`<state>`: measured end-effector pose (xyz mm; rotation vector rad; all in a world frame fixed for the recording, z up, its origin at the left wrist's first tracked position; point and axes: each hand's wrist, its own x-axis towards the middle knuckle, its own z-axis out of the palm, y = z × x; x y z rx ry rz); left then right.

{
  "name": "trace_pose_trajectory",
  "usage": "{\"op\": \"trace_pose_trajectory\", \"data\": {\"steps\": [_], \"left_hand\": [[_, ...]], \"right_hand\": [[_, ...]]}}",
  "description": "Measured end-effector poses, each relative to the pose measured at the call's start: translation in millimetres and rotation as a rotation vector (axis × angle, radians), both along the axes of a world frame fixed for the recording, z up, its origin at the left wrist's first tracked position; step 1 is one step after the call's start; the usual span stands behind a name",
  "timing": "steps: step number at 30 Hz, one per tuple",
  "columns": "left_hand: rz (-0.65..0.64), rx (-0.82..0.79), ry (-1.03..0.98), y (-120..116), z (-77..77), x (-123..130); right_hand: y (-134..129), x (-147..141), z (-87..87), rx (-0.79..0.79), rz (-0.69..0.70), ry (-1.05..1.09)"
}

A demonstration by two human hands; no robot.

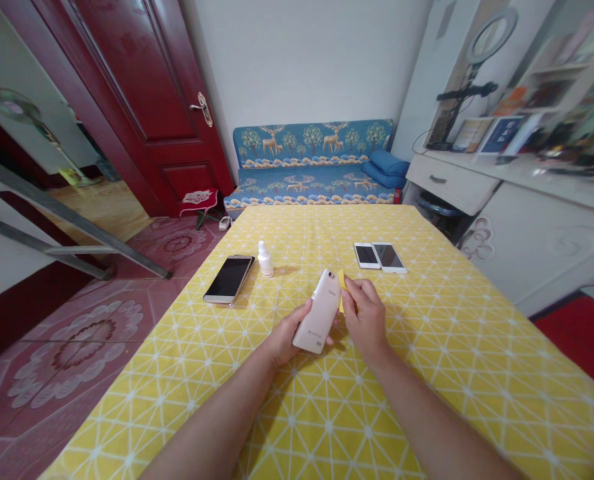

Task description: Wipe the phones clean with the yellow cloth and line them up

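Observation:
A white smartphone (pixel 318 313) is held tilted above the table, its back with the camera lens facing me. My left hand (pixel 291 333) wraps round its lower left side, the fingertips showing past the right edge. Pinched in my right hand (pixel 365 319) is a yellow cloth (pixel 342 283), at the phone's upper right edge; much of the cloth is hidden by the fingers. Left of the phone stands a small white spray bottle (pixel 265 260). Beside the bottle lies a larger smartphone (pixel 229 279) with a dark screen and gold frame.
Two white smartphones, a smaller one (pixel 366 255) and a larger one (pixel 389 257), lie side by side at the back right of the yellow patterned tablecloth (pixel 297 440). Beyond the table is a blue sofa (pixel 301 179). A white desk (pixel 541 220) stands to the right.

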<state>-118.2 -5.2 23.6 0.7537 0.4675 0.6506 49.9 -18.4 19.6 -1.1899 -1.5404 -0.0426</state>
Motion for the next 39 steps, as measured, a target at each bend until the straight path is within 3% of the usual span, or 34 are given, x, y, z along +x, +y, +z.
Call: {"op": "trace_pose_trajectory", "data": {"steps": [7, 13, 25, 32, 39], "left_hand": [[-0.063, -0.034, -0.043, -1.4, -6.5, 1.4], [0.090, -0.091, -0.035, 4.3, -7.9, -0.7], [0.230, -0.240, -0.232, 9.2, 6.7, -5.3], [0.336, -0.203, -0.297, 19.1, 4.9, -14.1], [0.245, -0.241, -0.192, 15.3, 0.9, -11.2]], "right_hand": [[-6.7, -6.8, 7.4, -0.015, 0.131, -0.004], [-14.5, -17.3, 8.6, -0.037, 0.302, -0.116], [-29.9, -40.2, 12.8, -0.055, 0.429, -0.332], [-26.5, -27.5, 13.0, -0.075, 0.285, -0.356], [-16.9, -11.6, 10.6, -0.082, 0.140, -0.387]]}}
